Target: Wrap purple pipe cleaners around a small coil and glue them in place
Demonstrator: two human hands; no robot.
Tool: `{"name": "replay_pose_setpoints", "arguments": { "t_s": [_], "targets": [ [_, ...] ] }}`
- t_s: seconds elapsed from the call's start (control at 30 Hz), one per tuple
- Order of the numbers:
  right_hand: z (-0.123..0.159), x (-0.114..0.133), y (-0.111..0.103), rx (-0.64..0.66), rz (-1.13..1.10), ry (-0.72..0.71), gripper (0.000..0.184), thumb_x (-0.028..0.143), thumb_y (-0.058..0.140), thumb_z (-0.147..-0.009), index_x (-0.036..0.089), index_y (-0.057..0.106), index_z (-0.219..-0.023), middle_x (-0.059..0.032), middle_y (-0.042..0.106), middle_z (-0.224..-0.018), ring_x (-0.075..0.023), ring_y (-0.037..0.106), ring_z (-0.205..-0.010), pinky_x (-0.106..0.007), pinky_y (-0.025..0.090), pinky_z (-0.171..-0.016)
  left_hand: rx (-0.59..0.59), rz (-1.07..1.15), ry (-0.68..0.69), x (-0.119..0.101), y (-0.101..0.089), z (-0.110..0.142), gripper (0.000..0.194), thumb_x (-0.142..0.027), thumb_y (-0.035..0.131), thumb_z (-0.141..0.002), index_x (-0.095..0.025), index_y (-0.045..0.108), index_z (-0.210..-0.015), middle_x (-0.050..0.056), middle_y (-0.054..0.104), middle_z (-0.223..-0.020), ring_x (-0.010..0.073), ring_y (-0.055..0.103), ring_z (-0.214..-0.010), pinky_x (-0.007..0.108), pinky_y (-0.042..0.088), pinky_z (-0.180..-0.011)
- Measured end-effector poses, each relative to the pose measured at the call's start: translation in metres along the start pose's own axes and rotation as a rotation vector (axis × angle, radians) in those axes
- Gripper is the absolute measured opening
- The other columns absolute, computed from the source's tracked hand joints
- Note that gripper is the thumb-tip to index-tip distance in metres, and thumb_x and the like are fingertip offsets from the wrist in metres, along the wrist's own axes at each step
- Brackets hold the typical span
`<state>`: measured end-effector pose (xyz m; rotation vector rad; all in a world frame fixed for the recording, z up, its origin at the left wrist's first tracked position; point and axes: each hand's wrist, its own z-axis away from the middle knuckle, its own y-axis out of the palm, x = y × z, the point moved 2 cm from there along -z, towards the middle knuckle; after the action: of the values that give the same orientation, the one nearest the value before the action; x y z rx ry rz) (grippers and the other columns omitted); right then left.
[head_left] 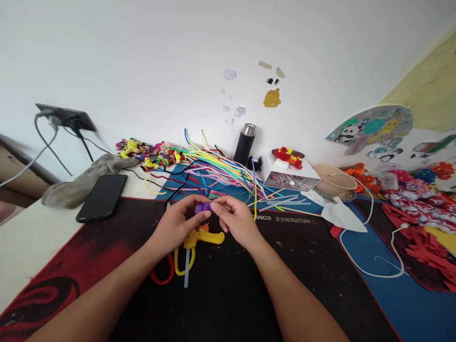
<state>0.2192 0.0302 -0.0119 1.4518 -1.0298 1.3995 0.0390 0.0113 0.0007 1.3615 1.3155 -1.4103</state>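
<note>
A small coil of purple pipe cleaner (pixel 203 207) is held between both hands above the dark mat. My left hand (pixel 181 219) pinches its left end with thumb and fingers. On its right end, my right hand (pixel 238 219) closes with thumb and forefinger. Just under the hands lies a yellow glue gun (pixel 210 237), with a clear glue stick (pixel 187 268) sticking out toward me. Scissors with a red handle (pixel 164 280) lie beside it, partly hidden by my left hand and forearm.
Loose pipe cleaners (pixel 221 166) spread behind the hands. A black flask (pixel 244 145) and a white box (pixel 292 178) stand near the wall. On the left is a black phone (pixel 102 197). A white cable (pixel 377 274), crumpled tissue (pixel 342 216) and red strips (pixel 427 251) lie right.
</note>
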Motion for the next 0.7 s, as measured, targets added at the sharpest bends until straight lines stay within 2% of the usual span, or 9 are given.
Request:
{"name": "replay_pose_setpoints", "arguments": {
  "t_s": [0.23,0.33,0.57,0.7],
  "targets": [
    [0.002,0.002,0.002,0.019,-0.049,0.023,0.041,0.06,0.082,-0.088,0.021,0.068,-0.091,0.009,0.053,-0.058,-0.0076,0.042,-0.041,-0.023,0.03,-0.043,-0.009,-0.024,0.034,0.0,-0.004,0.002,0.041,-0.048,0.081,-0.087,-0.02,0.072,-0.117,0.008,0.078,-0.106,0.0221,0.072,-0.083,0.032,0.059,-0.07],
    [0.004,0.002,0.004,0.027,-0.026,0.026,0.039,0.059,0.08,-0.09,0.021,0.068,-0.092,0.0098,0.05,-0.055,-0.0082,0.042,-0.041,-0.023,0.03,-0.044,-0.007,-0.067,0.049,-0.001,-0.007,0.003,0.034,-0.048,0.079,-0.09,-0.021,0.074,-0.11,0.006,0.078,-0.101,0.0226,0.073,-0.086,0.031,0.058,-0.073],
    [0.004,0.001,0.006,0.049,-0.03,0.036,0.043,0.063,0.079,-0.088,0.022,0.068,-0.097,0.0109,0.049,-0.054,-0.0093,0.042,-0.041,-0.024,0.031,-0.043,-0.047,-0.177,0.104,-0.005,-0.01,0.005,0.025,-0.043,0.077,-0.092,-0.023,0.077,-0.107,0.003,0.08,-0.096,0.0226,0.073,-0.086,0.031,0.057,-0.077],
    [0.004,-0.001,0.005,0.04,-0.055,0.044,0.042,0.062,0.08,-0.088,0.022,0.069,-0.095,0.0112,0.047,-0.053,-0.0091,0.041,-0.04,-0.024,0.029,-0.043,-0.042,-0.155,0.083,-0.003,-0.008,0.007,0.027,-0.045,0.078,-0.093,-0.023,0.077,-0.108,0.002,0.078,-0.092,0.02,0.071,-0.077,0.028,0.055,-0.068]
  ]
}}
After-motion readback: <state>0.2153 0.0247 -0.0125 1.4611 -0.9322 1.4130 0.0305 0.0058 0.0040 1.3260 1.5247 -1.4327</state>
